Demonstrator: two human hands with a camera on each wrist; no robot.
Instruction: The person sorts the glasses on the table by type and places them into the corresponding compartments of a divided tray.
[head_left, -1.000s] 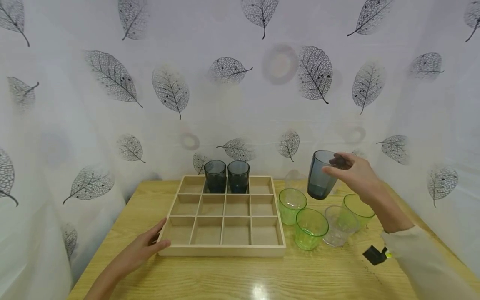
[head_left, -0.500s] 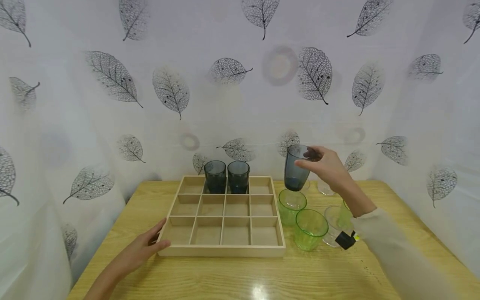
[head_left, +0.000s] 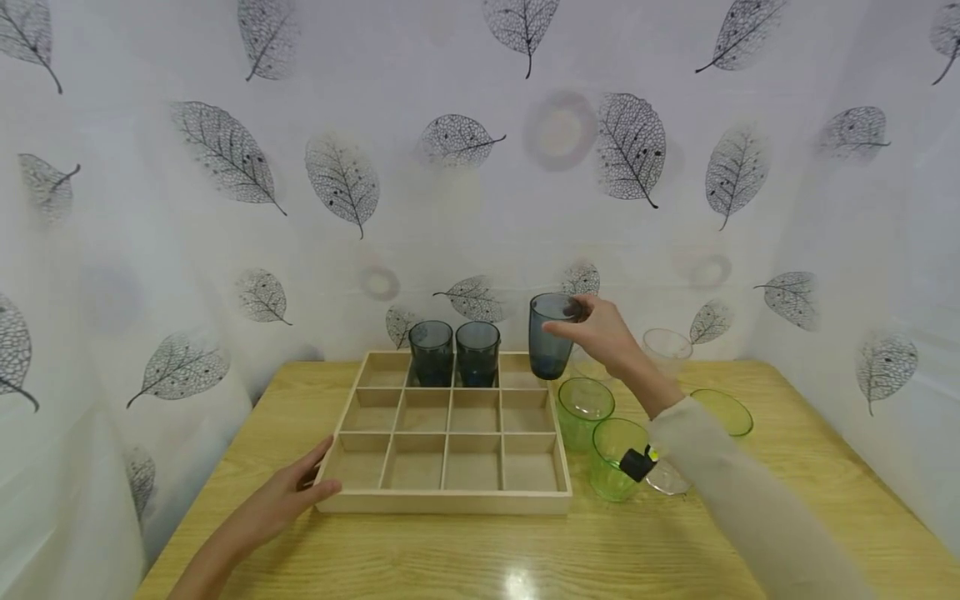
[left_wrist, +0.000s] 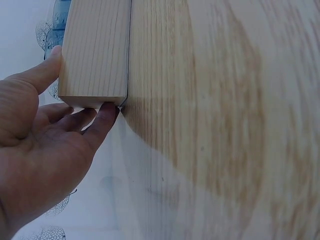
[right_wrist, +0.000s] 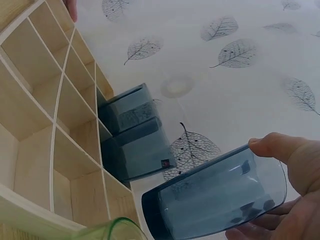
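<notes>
My right hand (head_left: 600,332) holds a dark blue-grey glass tumbler (head_left: 547,346) near its rim, thumb on one side and fingers on the other. In the head view the tumbler hangs over the back right corner of a wooden divided tray (head_left: 442,502); the right wrist view shows the same tumbler (right_wrist: 215,200) tilted across the picture. Two matching tumblers (head_left: 431,354) stand in the two middle compartments of the back row. At the tray's front left corner my left hand (head_left: 288,492) grips the wood, thumb at the upper edge and fingers against the side (left_wrist: 92,102).
Right of the tray stand green glasses (head_left: 585,408) and clear glasses (head_left: 667,350), some partly hidden behind my right arm. A green rim (right_wrist: 120,230) shows low in the right wrist view. Behind the wooden table (head_left: 420,558) hangs a white leaf-patterned curtain (head_left: 450,208).
My right hand has carried the dark tumbler leftward, from above the glasses on the right to the tray's back right corner. My left hand stays at the tray's corner.
</notes>
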